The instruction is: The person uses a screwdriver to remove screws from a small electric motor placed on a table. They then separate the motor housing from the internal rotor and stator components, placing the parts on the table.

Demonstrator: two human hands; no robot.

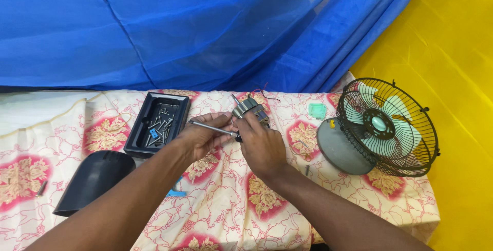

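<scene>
Head view: we see both hands closed on a small motor and a screwdriver at the middle of the worktop.

Our left hand (203,137) curls shut around the thin steel screwdriver (211,127), its shaft lying level and pointing toward 3 o'clock. Our right hand (262,145) wraps the ribbed metal motor (249,108), fingers bent over it. Both forearms rise from 6 o'clock across the flowered cloth. At 9 o'clock sits a black tray (134,140) of loose screws; at 3 o'clock a round wire-caged fan (387,126).
</scene>
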